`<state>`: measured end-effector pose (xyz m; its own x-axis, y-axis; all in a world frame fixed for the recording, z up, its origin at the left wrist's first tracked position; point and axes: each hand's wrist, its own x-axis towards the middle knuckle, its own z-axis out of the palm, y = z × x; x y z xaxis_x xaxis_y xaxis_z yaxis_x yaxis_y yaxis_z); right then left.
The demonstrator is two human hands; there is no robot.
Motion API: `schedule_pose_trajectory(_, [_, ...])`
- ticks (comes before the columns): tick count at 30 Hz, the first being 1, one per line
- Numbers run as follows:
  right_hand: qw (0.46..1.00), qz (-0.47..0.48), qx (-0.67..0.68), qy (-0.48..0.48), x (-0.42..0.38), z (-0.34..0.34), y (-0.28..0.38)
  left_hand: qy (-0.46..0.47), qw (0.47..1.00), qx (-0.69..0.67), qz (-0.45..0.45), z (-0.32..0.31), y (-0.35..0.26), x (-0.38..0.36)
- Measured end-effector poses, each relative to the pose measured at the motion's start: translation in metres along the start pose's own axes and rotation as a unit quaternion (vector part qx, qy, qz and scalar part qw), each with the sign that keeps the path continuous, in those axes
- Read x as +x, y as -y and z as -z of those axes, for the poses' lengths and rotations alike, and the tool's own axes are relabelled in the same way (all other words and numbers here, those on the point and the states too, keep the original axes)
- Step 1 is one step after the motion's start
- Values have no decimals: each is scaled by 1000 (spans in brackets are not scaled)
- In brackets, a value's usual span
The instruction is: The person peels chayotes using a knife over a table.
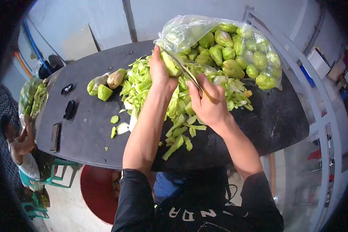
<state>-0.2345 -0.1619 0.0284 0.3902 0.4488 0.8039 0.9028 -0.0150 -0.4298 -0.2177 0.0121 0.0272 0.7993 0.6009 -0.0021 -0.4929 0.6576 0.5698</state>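
Head view: left hand point(158, 69) clamped round pale green squash chunk point(170, 65), up over dark smooth table point(274, 123), nearer far edge. Right hand point(209, 98) shut tight on long thin knife point(186, 70), blade right by chunk. Pretty massive heap of flat pale green slices point(141, 83) below, trailing toward near edge. Clear plastic bag of wrinkly green squash point(255, 60), far right edge.

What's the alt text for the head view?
Two bare hands, left holding a pale green chayote, right a knife against it, above a pile of green peelings on a dark table; behind, a clear bag of chayotes.
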Motion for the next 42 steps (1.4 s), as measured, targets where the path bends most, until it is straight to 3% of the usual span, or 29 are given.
schedule_pose_trajectory(4, [998, -50, 19, 17, -1, -1, -5, -31, 999, 33, -23, -4, 0, -4])
schedule_pose_trajectory(12, [999, 23, -21, -15, -3, 5, 10, -62, 997, 9, -34, 2, -5, -6])
schedule_pose_trajectory(18, [999, -14, -18, 27, -4, -4, -6, -29, 999, 20, -37, 3, 1, -8])
schedule_pose_trajectory(20, [996, -73, 18, 52, -5, -2, 2, -24, 999, 4, -41, 3, 4, -7])
schedule_pose_trajectory(26, [1000, 9, -16, -10, -11, 2, 6, 1, 999, 15, -39, -3, -4, -21])
schedule_pose_trajectory(29, [1000, -17, 16, -8, -8, 10, 24, -57, 998, 8, -27, 3, -5, -15])
schedule_pose_trajectory(34, [1000, -25, -6, 10, -12, -6, 0, -29, 998, 26, -53, 6, 4, -15])
schedule_pose_trajectory(37, [999, -34, -7, 15, -14, -6, 1, -37, 998, 13, -39, 8, 7, -18])
schedule_pose_trajectory(42, [999, -18, -20, 18, -23, -6, 6, 29, 999, -5, 13, 1, -14, -42])
